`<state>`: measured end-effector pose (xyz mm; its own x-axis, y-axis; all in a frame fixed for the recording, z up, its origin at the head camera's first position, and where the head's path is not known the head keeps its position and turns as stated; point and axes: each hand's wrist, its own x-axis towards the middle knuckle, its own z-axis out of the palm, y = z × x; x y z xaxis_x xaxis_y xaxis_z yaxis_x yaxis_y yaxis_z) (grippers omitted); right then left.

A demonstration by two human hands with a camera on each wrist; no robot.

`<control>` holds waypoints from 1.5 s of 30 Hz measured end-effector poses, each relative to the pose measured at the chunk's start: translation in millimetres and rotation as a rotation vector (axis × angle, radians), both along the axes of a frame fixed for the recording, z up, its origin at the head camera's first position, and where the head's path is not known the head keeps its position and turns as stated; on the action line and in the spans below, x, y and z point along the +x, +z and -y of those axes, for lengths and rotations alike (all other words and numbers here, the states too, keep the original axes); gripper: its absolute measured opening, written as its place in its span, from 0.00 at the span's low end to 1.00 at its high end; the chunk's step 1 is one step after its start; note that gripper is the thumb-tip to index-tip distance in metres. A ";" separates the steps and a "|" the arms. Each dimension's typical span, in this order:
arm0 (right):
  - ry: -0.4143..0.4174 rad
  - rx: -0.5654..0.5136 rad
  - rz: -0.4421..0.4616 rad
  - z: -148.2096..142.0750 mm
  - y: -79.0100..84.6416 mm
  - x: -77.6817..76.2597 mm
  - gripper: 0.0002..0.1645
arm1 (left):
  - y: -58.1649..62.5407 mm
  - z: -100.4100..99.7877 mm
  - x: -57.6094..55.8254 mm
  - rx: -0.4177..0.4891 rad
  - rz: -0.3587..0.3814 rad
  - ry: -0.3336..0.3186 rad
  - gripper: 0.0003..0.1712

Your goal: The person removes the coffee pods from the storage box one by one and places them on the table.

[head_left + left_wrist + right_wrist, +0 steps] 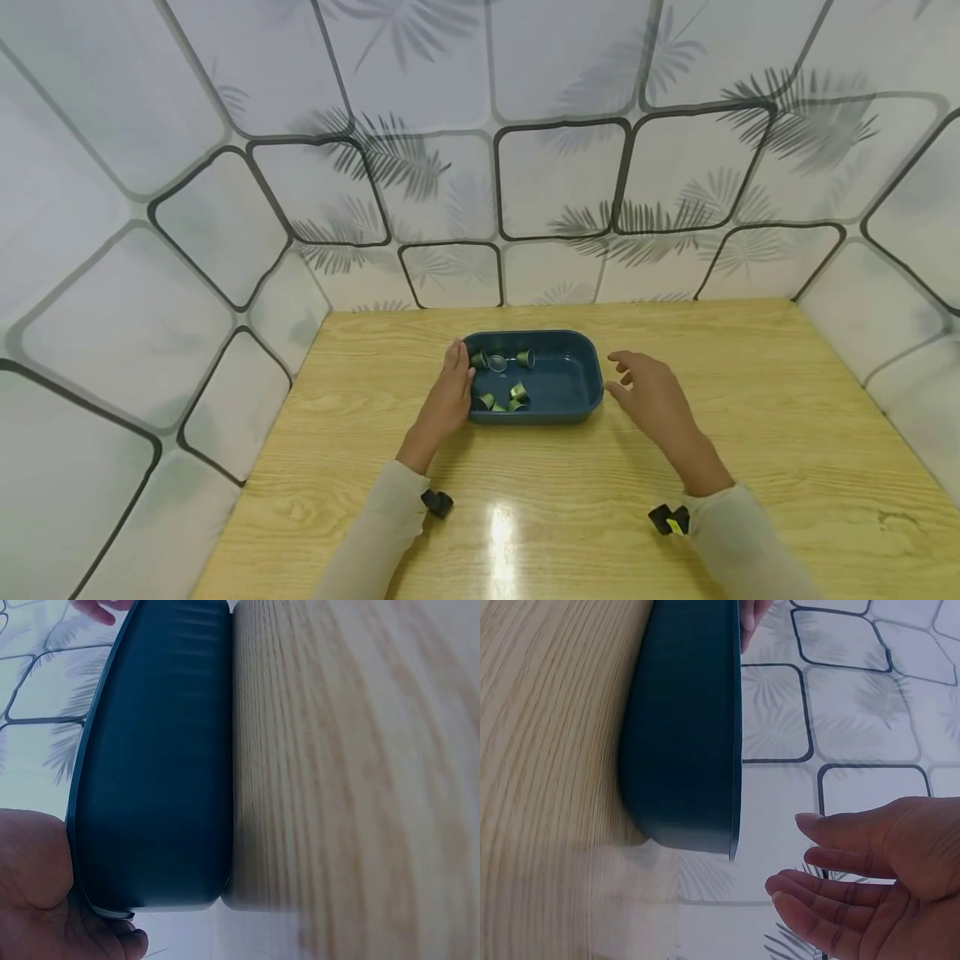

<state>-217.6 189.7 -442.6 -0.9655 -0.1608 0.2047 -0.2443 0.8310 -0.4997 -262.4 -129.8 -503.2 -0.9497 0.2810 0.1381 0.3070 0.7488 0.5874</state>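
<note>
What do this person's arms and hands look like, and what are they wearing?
The left hand and right hand are ungloved. Off-white long sleeves end near the wrists. A blocky black device sits by each wrist; the right one has a yellow-green patch.

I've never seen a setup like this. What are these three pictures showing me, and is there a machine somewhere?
No robot here: these are a person's bare hands. The wide picture comes from a camera on the head, looking down. The other two come from cameras at each wrist, so the scene looks turned sideways; the small black devices at the cuffs are probably those cameras.

On the wooden table sits a dark blue tray containing several small green cups. The left hand touches the tray's left end. The right hand is just off the right end, holding nothing. Patterned panels stand behind.
</note>
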 end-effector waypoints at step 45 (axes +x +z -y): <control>0.065 -0.030 0.089 79.1 -43.3 -29.3 0.22 | -4.5 1.0 1.1 -0.025 -0.006 0.012 0.34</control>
<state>-246.8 110.7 -485.9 -0.9677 -0.2191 0.1244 -0.2511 0.7991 -0.5463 -261.3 -130.8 -507.7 -0.9522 0.2730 0.1374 0.3016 0.7666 0.5668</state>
